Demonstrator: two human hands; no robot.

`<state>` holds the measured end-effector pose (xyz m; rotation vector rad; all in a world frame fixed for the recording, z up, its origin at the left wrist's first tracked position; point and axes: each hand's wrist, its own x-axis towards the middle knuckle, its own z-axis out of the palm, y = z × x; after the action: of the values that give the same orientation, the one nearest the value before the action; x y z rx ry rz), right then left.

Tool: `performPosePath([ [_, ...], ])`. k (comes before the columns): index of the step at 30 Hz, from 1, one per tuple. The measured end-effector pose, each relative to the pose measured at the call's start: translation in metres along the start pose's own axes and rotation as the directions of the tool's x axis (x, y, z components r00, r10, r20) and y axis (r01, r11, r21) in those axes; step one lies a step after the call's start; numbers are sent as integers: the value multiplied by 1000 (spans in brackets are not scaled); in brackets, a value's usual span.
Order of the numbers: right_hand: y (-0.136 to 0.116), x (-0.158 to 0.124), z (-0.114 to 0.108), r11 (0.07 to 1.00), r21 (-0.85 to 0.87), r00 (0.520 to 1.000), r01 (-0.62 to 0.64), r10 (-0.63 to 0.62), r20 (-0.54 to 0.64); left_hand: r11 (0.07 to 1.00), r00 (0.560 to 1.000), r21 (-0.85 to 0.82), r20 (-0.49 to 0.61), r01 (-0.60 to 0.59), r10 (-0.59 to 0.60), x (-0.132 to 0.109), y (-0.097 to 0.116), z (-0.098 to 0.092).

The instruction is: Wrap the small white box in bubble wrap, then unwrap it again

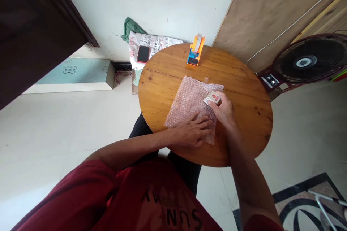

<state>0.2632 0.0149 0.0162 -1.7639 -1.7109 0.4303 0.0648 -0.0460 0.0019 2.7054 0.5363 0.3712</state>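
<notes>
A sheet of pinkish bubble wrap (184, 101) lies spread on the round wooden table (244, 122). My left hand (193, 130) rests flat on its near part, fingers stretched out. Above the right side of the sheet, my right hand (225, 109) grips a small white box (212, 97) with a red mark, thumb on the near side. The box is tilted, and part of it is hidden by my fingers. I cannot tell whether it touches the wrap. A small piece of brown tape (206, 79) shows at the sheet's far edge.
An orange and blue tape dispenser (195, 52) stands at the table's far side. Beyond the left edge, a phone (143, 54) lies on a printed white sack (162, 43). A large fan (306, 61) is at the right, and a wall is behind the table.
</notes>
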Motion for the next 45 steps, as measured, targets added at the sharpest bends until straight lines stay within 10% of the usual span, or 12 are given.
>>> performPosePath([
  [13, 16, -8, 13, 992, 119, 996, 44, -34, -88, 986, 980, -112, -146, 121, -136, 11, -27, -38],
  [23, 15, -8, 10, 989, 149, 996, 17, -3, -91, 932, 924, 45, -154, 359, -349, 9, -46, -12],
  [45, 22, -4, 8, 976, 214, 993, -35, 57, -101, 943, 944, 57, -58, 329, -326, 6, -49, -15],
])
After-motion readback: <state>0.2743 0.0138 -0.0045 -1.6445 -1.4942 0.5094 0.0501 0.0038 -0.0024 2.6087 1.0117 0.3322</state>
